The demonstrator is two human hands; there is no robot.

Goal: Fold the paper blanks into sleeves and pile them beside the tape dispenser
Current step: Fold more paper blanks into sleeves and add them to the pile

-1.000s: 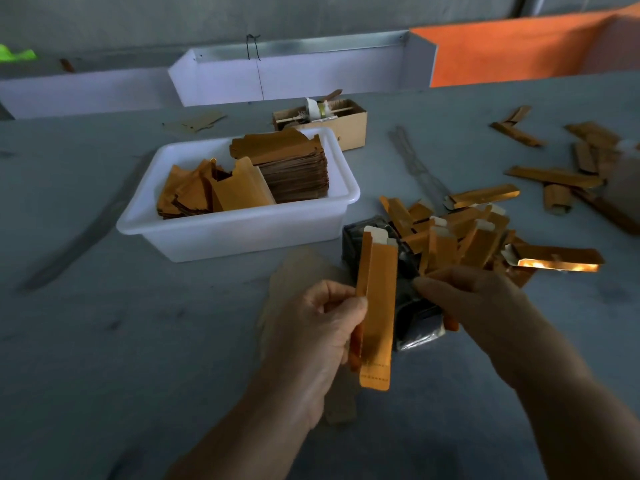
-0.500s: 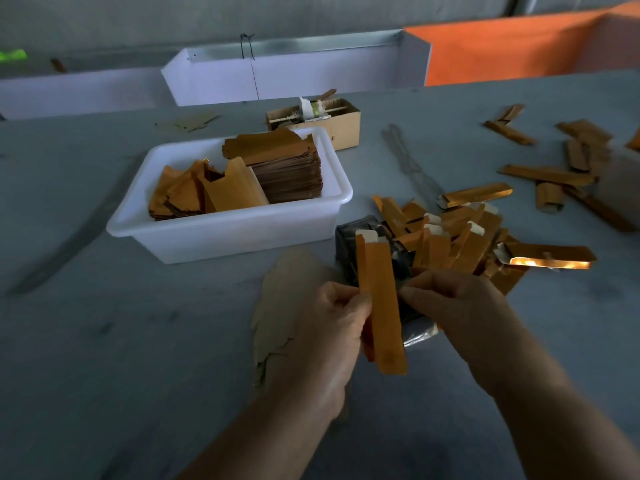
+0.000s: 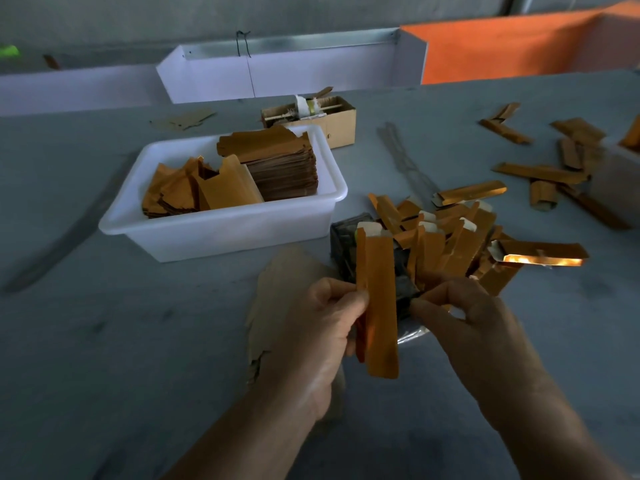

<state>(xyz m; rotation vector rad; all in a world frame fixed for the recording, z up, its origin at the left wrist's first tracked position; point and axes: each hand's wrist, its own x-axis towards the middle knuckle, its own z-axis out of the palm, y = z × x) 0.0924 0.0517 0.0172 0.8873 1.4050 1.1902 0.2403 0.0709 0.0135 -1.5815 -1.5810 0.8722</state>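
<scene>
Left hand (image 3: 322,327) pinching orange sleeve (image 3: 379,306), right hand (image 3: 464,317) curled at its edge. Press fold flat, then drop on sleeve pile (image 3: 450,237), at 1 o'clock, beside dark tape dispenser (image 3: 346,244).

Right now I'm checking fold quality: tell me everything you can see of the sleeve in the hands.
The sleeve is a long, narrow orange paper strip, folded lengthwise, with a pale tab at its top end. It stands nearly upright above the table. The left hand pinches its left edge; the right hand meets its right side, its grip hidden.
</scene>
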